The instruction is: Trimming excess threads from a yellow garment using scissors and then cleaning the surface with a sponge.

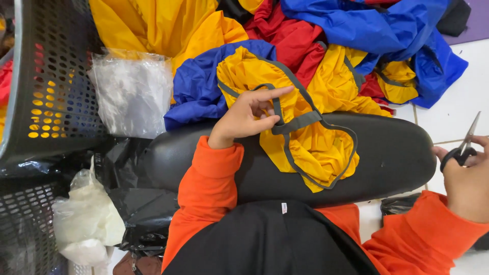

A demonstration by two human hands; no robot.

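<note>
Two hands, one scissors, one yellow cloth

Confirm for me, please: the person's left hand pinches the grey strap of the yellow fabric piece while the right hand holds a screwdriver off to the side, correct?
Not quite. The head view shows the right hand holding small scissors, not a screwdriver, off to the side over the white floor. The rest stands: the left hand pinches the grey strap of the yellow fabric piece.

Clear plastic bag, crumpled, upper-left of left hand, against the black perforated basket. Whitish bag lower-left of it. Small white tag below, on black garment.
</note>
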